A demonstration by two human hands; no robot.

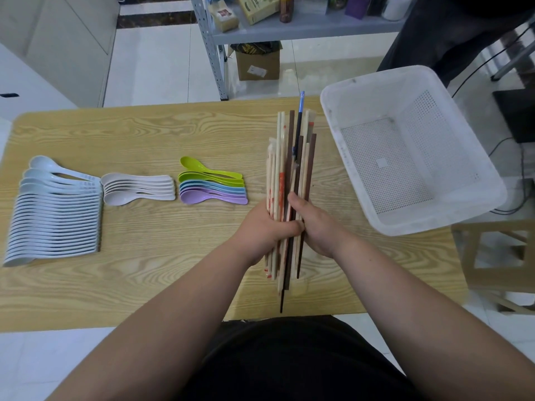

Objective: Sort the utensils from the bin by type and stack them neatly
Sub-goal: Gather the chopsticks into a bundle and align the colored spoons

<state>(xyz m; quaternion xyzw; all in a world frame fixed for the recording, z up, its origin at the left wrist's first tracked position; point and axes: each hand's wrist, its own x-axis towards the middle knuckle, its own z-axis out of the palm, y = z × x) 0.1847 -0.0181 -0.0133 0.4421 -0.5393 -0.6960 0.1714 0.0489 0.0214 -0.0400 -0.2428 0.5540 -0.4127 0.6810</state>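
Note:
A bundle of chopsticks [289, 157], pale wood, dark brown and one blue, points away from me over the right part of the wooden table [144, 131]. My left hand [265, 230] grips the bundle from the left and my right hand [314, 224] grips it from the right, around its lower half. A long row of pale blue spoons [55, 215] lies at the table's left. A short stack of white spoons [136, 188] sits beside it. Green, blue and purple spoons [212, 186] are stacked in the middle. The white perforated bin [411, 149] stands at the right with nothing visible inside.
A grey metal shelf [289, 30] with boxes and bottles stands behind the table, with a cardboard box [257, 62] on the floor under it. A person in dark trousers [451, 33] stands at the back right. A wooden stool [498, 256] is by the table's right edge.

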